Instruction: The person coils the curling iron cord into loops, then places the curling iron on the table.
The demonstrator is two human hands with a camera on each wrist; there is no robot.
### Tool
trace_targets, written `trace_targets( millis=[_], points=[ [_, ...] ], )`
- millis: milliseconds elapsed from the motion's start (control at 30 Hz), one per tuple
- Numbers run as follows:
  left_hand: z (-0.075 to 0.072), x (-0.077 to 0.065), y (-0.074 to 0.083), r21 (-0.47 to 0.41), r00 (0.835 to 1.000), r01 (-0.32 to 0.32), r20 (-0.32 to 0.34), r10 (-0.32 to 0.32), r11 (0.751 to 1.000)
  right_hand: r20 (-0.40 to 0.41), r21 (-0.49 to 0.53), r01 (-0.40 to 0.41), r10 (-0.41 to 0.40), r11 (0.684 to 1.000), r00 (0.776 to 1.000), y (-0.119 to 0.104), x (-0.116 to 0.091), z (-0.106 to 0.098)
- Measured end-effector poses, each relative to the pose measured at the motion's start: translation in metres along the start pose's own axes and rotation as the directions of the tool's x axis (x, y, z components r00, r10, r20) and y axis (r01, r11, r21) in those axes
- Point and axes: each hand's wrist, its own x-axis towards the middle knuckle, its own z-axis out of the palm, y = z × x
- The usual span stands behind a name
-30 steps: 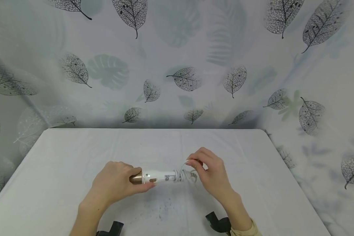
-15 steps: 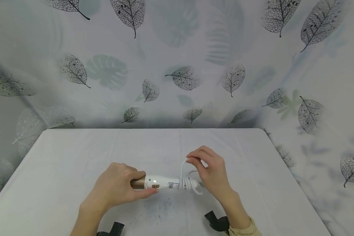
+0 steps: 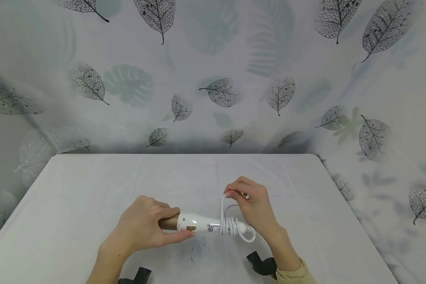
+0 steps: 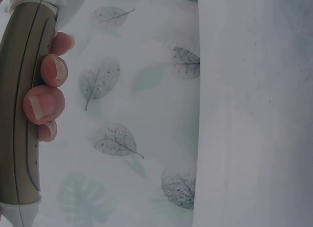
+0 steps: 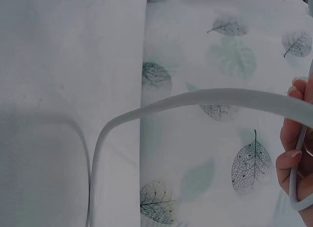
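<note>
A curling iron with a white handle (image 3: 202, 223) and a bronze barrel is held level above the table. My left hand (image 3: 145, 223) grips the barrel, hiding much of it; in the left wrist view several fingertips (image 4: 45, 104) curl over the bronze barrel (image 4: 22, 114). White power cord (image 3: 228, 226) is wound in several turns round the handle's right end. Above these turns my right hand (image 3: 255, 207) pinches a raised length of the cord. In the right wrist view that cord (image 5: 215, 96) arches across to the fingers at the right edge.
The white-covered table (image 3: 92, 181) has dark specks (image 3: 198, 248) below the iron. Leaf-print curtain (image 3: 213, 71) hangs behind and at both sides. Black wrist mounts (image 3: 262, 265) show at each forearm.
The curling iron and left hand have shifted slightly right and a little nearer. The right hand stays almost in place, with the cord turns now below it.
</note>
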Motion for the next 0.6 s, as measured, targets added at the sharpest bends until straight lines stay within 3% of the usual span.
trace_targets(
  millis=[133, 367, 600],
  points=[
    [-0.0017, 0.0015, 0.0012, 0.003, 0.998, -0.030, -0.046, 0.030, 1.000, 0.021, 0.023, -0.010, 0.009, 1.000, 1.000, 0.0011, -0.0003, 0.0006],
    [-0.0024, 0.0036, -0.0003, -0.005, 0.987, -0.084, -0.137, 0.083, 0.996, 0.003, 0.021, 0.066, -0.066, 0.998, 0.998, -0.0028, 0.0028, -0.0011],
    [-0.0049, 0.0027, -0.0047, 0.041, 0.976, -0.054, -0.208, 0.061, 0.998, 0.020, 0.018, -0.038, 0.038, 0.999, 0.999, -0.0044, 0.0021, -0.0010]
  ],
)
